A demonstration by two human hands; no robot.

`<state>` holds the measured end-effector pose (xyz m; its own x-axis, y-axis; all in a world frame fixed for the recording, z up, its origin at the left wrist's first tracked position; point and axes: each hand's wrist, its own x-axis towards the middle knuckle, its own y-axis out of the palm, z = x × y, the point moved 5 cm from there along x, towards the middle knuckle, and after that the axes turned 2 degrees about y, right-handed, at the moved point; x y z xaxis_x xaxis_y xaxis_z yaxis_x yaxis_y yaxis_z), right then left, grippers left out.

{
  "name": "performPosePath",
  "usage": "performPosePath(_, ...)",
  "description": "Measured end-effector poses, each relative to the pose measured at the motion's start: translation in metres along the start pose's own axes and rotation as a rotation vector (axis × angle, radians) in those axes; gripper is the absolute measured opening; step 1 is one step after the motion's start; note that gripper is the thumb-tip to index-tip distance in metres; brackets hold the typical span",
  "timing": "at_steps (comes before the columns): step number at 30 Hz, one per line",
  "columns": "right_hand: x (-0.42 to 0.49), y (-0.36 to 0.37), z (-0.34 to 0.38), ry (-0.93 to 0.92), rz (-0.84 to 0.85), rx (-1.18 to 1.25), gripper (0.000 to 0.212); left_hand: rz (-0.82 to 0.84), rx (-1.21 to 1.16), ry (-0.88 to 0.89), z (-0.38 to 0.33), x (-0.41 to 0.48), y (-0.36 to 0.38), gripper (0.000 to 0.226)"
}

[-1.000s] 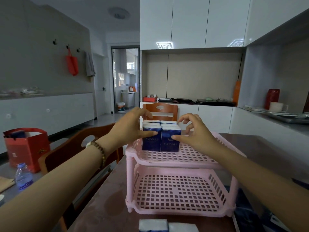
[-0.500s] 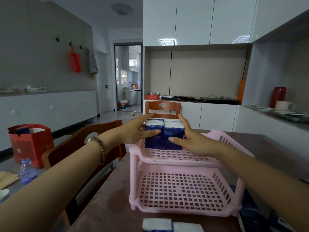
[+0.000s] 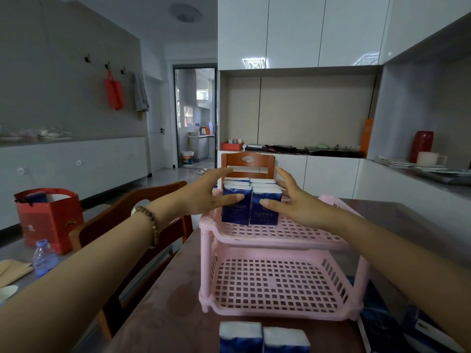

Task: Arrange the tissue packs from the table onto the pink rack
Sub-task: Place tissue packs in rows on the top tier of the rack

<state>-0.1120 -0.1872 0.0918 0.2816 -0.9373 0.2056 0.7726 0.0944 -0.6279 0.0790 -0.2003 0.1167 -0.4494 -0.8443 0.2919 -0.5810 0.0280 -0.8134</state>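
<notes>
Tissue packs upright, left edge, pink rack

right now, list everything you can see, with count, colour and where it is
tissue packs on rack: two in front, more behind, blue and white, upright on the top shelf
tissue packs on table: two, blue and white, near edge, in front of the rack
rack: one, pink, two shelves, on the table
table: one, brown
chairs: two, brown wood, one left of the table, one behind the rack
red bags: two, one standing far left, one hanging on the wall
bottle: one, clear, blue cap, far left
mug: one, white, right counter
left hand: one, left of the shelved packs, thumb on their front
right hand: one, right of them, thumb on their front
</notes>
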Motion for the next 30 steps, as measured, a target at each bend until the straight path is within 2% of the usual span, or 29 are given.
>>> performPosePath(6, -0.031, -0.009, 0.029, -0.112, -0.091, -0.107, 0.075, -0.124, 0.087, 0.108, -0.019, -0.028, -0.004, 0.067)
performPosePath(9, -0.071, -0.011, 0.051, -0.240, -0.150, -0.111, 0.053, -0.201, 0.096, 0.252, -0.033, -0.065, -0.003, 0.061)
performPosePath(12, -0.113, 0.004, 0.056, -0.262, -0.082, 0.000, 0.042, -0.175, 0.056, 0.368, -0.045, -0.108, 0.009, 0.048)
performPosePath(16, -0.149, 0.039, 0.032, -0.180, 0.068, 0.026, 0.038, 0.006, -0.052, 0.292, -0.040, -0.141, 0.044, 0.030)
performPosePath(21, -0.164, 0.072, -0.009, -0.019, 0.170, 0.002, 0.033, 0.209, -0.067, 0.147, -0.021, -0.157, 0.088, 0.034)
performPosePath(30, -0.171, 0.085, -0.017, -0.076, 0.121, -0.049, 0.027, 0.219, -0.138, 0.150, -0.023, -0.160, 0.099, 0.024)
